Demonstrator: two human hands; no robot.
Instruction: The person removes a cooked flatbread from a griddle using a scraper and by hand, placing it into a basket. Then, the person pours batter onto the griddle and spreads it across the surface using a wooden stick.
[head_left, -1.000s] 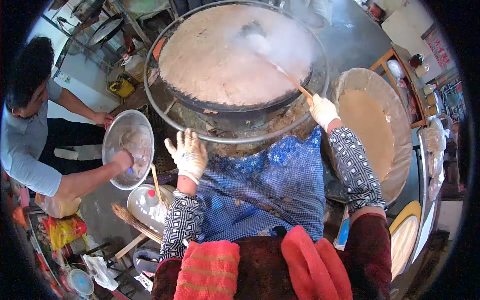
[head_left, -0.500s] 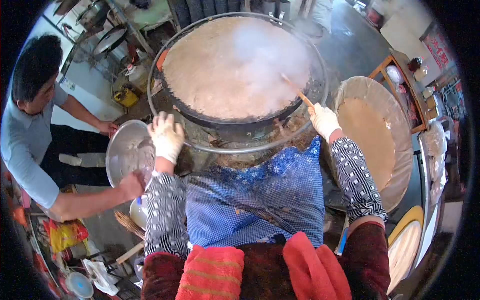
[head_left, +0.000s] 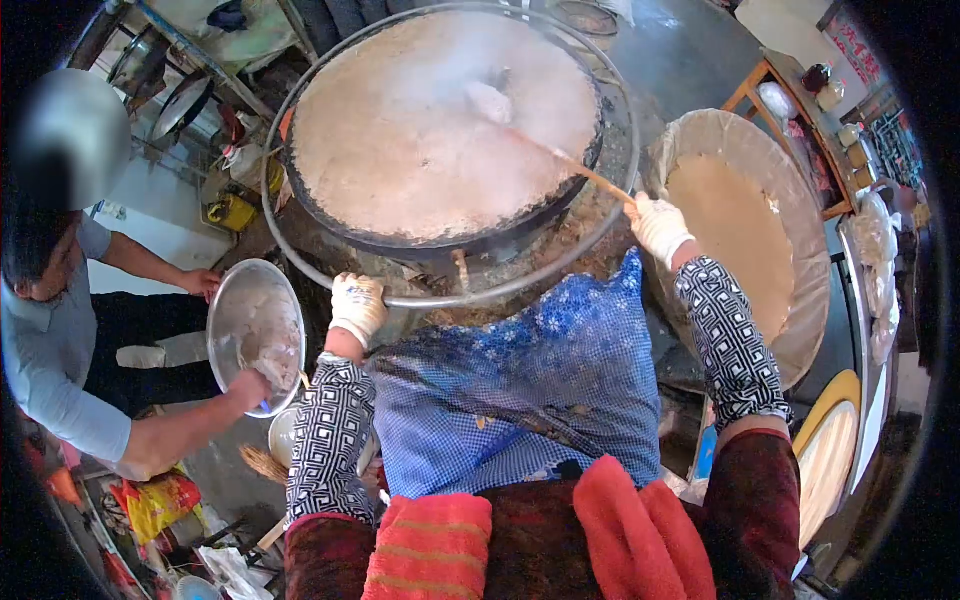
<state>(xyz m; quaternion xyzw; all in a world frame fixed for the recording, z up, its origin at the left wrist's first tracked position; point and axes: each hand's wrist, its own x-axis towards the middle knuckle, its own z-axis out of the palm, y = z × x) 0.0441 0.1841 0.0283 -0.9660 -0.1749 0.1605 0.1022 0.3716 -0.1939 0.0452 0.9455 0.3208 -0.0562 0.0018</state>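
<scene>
My right grip [head_left: 660, 230] is closed around the near end of a long-handled ladle [head_left: 585, 172], just outside the pan's front right edge. My left grip [head_left: 358, 305] is curled over the metal ring [head_left: 480, 297] that circles the pan, at its front left.

Out from my right grip, the wooden handle slants across the ring and the pan's rim [head_left: 430, 247]. The ladle's head sits over the far right part of the pan, in the thick mash [head_left: 390, 130]. Steam veils it, so I can't tell its exact shape.

I judge the handle stiff and sturdy, light in itself but heavy at the far end, where a long lever meets dense, sticky stuff. Holding it at the end keeps my fingers from the steam but costs me leverage; a second hold a little farther down would steady it. Damp gloves could slide on the wood. The ring looks rigid, a fair brace for my left side.

Beside the pan on the right stands a wide lined basin [head_left: 812, 250] with smooth brown batter [head_left: 725, 240] in it. Left of the pan, a co-worker [head_left: 60, 345] tilts a metal bowl [head_left: 228, 320], one hand [head_left: 250, 388] at its near side.
</scene>
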